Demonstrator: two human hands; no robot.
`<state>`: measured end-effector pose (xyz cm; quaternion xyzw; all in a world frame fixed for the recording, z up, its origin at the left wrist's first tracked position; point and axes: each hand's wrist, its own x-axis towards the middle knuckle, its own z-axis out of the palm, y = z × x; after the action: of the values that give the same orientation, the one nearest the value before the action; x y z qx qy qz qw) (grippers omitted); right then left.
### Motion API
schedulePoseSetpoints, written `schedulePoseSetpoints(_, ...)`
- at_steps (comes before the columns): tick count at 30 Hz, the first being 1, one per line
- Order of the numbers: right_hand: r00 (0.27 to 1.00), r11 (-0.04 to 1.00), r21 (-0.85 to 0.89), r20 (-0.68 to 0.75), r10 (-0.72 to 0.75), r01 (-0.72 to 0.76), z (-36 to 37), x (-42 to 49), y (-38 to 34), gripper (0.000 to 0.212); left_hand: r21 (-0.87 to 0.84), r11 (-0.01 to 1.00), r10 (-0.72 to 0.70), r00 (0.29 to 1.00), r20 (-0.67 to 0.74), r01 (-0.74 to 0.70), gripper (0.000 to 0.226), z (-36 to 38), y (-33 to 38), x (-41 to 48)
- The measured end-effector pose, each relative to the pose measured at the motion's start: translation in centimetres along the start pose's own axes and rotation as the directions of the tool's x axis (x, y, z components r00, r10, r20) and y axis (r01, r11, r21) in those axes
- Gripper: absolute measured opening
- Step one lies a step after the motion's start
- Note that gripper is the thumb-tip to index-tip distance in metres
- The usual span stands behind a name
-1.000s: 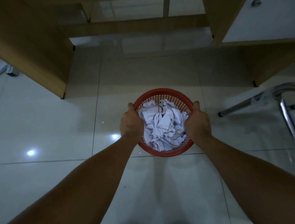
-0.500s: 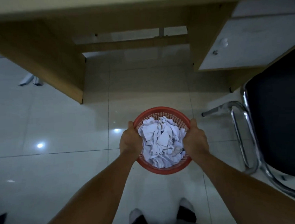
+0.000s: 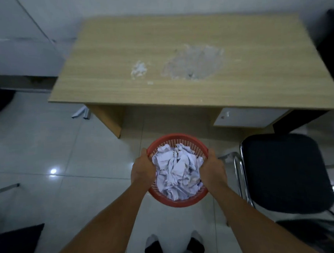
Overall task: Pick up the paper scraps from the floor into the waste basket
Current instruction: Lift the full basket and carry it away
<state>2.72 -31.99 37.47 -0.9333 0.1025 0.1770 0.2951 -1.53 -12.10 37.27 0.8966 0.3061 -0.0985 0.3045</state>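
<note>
A round red plastic waste basket (image 3: 175,139) hangs in the air in front of me, above the tiled floor. It is heaped with crumpled white paper scraps (image 3: 176,170). My left hand (image 3: 142,169) grips the rim on the left side, thumb on top. On the opposite side my right hand (image 3: 212,167) grips the rim the same way. My feet show below the basket at the bottom of the head view.
A wooden desk (image 3: 159,59) with worn white patches stands just beyond the basket, a white drawer front (image 3: 246,117) under its right side. A black chair with chrome legs (image 3: 283,171) is close on the right. A small pale object (image 3: 81,113) lies by the desk's left leg.
The basket has risen from the floor with both hands on its rim. The view has lifted, so the desk top and my feet now show.
</note>
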Motion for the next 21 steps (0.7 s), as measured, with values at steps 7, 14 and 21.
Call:
schedulePoseSetpoints(7, 0.993, 0.993, 0.02, -0.034, -0.115, 0.116, -3.5, -3.4, -5.1, 0.016, -0.023, 1.0, -0.005, 0.995, -0.101, 0.003, 0.032, -6.5, 0.9, -2.6)
schedulePoseSetpoints(14, 0.979, 0.978, -0.032, 0.025, -0.203, 0.204, -4.2, -5.1, -11.4, 0.031, -0.08, 0.997, -0.019, 0.981, -0.193, 0.004, 0.03, -11.8, -1.2, -2.8)
schedulePoseSetpoints(21, 0.96, 0.96, -0.037, -0.009, -0.278, 0.278, -2.4, -5.5, -22.0, 0.04, -0.075, 0.997, 0.012, 0.964, -0.264, -0.033, 0.026, -21.0, -4.6, 2.3)
